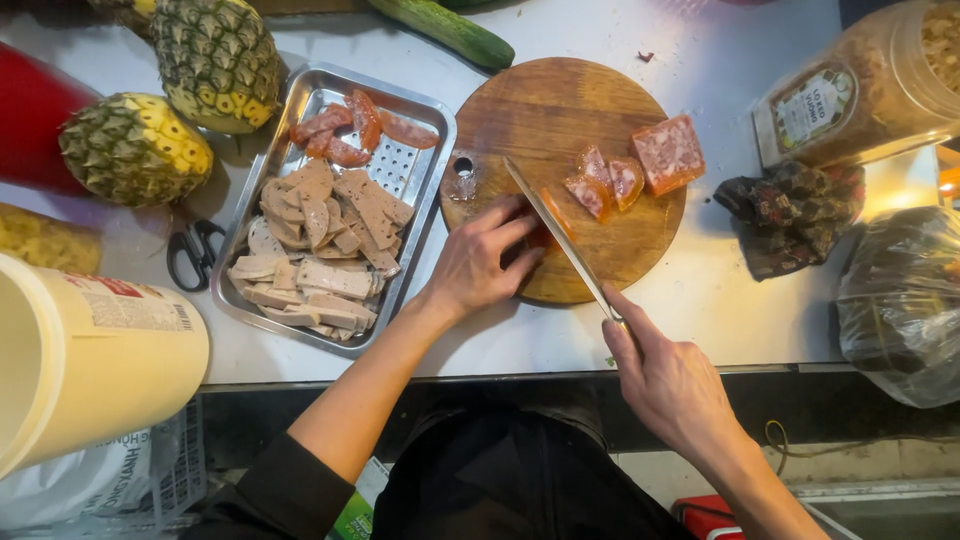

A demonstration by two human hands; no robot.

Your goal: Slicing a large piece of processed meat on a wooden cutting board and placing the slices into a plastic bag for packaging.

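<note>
Reddish meat (553, 222) sits under my left hand (480, 262) near the middle of the frame, on the near part of a round wooden cutting board (545, 110). My left hand has its fingers curled down onto that piece, pinning it to the board. My right hand (668, 380), at lower right of centre, is closed around the handle of a knife (560, 236); its long blade runs diagonally up and left across the board, lying just beside my left fingertips and against the meat.

Further up the board, to the right, I see a few cut slices (605, 183) lying together, and touching them at the board's right edge a thicker pink block of pressed meat (669, 152).

Left of the board, just beside it, a metal tray (425, 110) holds pale sausage slices (320, 250) piled in its lower part and red ones (355, 128) at its top. Black scissors (193, 254) lie left of the tray on the white table (720, 300). Two pineapples (135, 148) fill the upper left, a cucumber (445, 28) lies at the top, and a cream plastic tub (90, 350) sits at the lower left. On the right I see a crumpled dark cloth (795, 215), a large clear jar (870, 85) above it and a clear plastic bag (900, 300) below.
</note>
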